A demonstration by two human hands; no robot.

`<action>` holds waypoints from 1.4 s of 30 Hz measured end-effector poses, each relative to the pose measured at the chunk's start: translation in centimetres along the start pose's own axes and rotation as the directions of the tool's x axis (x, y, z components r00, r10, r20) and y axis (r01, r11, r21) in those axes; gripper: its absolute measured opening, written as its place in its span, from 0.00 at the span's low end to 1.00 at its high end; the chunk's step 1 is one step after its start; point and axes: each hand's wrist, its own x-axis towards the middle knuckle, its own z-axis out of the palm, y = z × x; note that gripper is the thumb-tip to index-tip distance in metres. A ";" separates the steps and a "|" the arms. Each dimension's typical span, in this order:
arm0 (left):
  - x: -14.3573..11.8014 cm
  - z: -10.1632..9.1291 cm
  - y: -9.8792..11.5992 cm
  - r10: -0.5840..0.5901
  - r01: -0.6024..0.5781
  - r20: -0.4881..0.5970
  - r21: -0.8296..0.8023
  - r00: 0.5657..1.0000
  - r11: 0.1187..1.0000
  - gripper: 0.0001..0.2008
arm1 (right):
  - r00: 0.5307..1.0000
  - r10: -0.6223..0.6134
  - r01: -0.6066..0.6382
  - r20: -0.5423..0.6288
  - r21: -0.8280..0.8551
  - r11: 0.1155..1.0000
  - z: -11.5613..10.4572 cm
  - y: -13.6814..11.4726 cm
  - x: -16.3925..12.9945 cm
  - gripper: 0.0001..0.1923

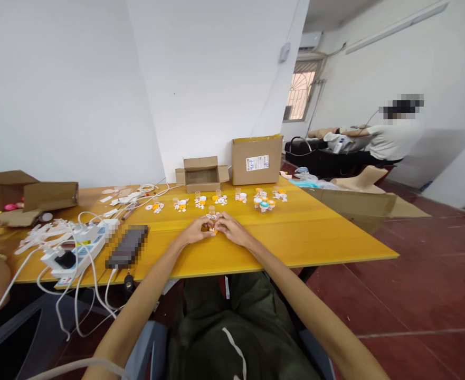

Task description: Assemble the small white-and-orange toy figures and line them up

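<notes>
Two-handed, pinched a small orange-and-white plastic piece (213, 231) above the middle of the yellow wooden desk (280, 245) with narrow left grip (198, 230) and right grip (229, 229), likely for steadiness. Saw loose orange and white plastic parts (182, 207) heaped apart farther off, presumably to keep sets separate. Couldn't read the white paper label (257, 163) on the far brown cardboard box (240, 177).

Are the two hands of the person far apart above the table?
No, the left hand and right hand meet at a small orange-and-white part.
</notes>
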 end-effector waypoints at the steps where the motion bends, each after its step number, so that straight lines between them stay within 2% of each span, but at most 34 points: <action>1: 0.0 0.0 0.0 0.004 -0.004 0.001 0.001 1.000 1.000 0.12 | 1.000 -0.006 0.006 -0.006 0.002 1.000 0.1 0.1 0.0 0.06; 15: 0.0 0.0 0.2 0.018 -0.018 0.010 0.012 1.000 1.000 0.10 | 0.998 0.064 -0.064 0.007 0.067 0.996 0.4 0.6 0.3 0.05; 33: 0.0 -0.1 0.3 0.031 -0.031 0.018 0.007 0.999 1.000 0.10 | 0.998 -0.006 -0.001 -0.069 -0.097 0.995 0.8 0.6 -0.1 0.03; 42: 0.0 -0.1 0.3 0.028 -0.028 0.013 0.021 1.000 0.999 0.10 | 0.998 0.003 -0.010 -0.069 -0.098 0.995 0.8 0.6 -0.1 0.03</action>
